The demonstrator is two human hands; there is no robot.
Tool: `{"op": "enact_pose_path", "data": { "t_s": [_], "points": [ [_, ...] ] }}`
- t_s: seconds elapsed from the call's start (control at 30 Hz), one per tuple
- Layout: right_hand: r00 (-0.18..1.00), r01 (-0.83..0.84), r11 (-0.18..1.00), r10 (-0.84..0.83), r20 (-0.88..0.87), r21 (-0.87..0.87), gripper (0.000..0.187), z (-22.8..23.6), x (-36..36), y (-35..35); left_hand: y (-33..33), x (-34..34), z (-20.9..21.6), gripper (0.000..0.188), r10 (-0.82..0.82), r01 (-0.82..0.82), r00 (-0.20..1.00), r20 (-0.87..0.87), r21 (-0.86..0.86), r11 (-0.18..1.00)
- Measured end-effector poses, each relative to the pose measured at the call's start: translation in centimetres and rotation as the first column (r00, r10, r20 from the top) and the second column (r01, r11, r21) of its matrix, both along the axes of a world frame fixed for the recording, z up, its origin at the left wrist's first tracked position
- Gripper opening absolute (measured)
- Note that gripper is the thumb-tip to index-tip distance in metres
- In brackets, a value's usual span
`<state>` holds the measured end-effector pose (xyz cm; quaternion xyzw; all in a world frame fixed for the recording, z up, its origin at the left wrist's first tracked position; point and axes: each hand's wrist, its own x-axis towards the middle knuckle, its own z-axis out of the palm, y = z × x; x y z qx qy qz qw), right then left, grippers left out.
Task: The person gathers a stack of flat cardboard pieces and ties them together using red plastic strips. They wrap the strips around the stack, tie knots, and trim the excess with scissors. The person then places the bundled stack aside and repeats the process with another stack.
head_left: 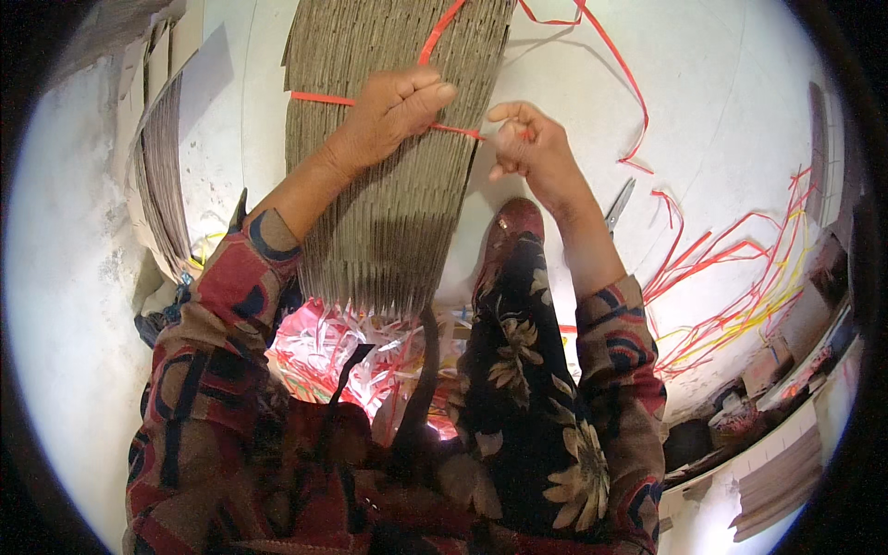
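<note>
A tall bundle of grey-brown cardboard sheets stands on edge in front of me, reaching past the top of the view. Across it runs a red plastic strap. My left hand rests over the bundle, fingers curled closed around the strap, thumb on top. Just off the bundle's right side, my right hand is closed on the strap's end, its fingertips slightly blurred. The strap stretches taut between both hands. Another length of red strap rises from beside my left hand toward the top edge.
A pointed metal blade lies beside my right forearm. Loose red and yellow straps spread over the floor at right. More cardboard leans by the left wall. Shredded plastic scraps lie below the bundle, and my shoe is right of it.
</note>
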<state>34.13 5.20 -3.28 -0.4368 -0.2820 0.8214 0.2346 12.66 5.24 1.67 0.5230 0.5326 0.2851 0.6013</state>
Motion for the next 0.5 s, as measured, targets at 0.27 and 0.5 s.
{"op": "enact_pose_path", "data": {
  "t_s": [0.27, 0.5],
  "points": [
    [0.98, 0.193, 0.946, -0.17, -0.106, 0.263, 0.018, 0.4, -0.5, -1.2, 0.3, 0.2, 0.0, 0.033, 0.04, -0.039, 0.999, 0.036, -0.044, 0.998],
    [0.79, 0.35, 0.886, -0.453, -0.412, -0.304, 0.03, 1.2, -2.6, -1.5, 0.3, 0.2, 0.7, 0.035, 0.074, -0.063, 0.993, 0.087, -0.118, 0.991]
  ]
}}
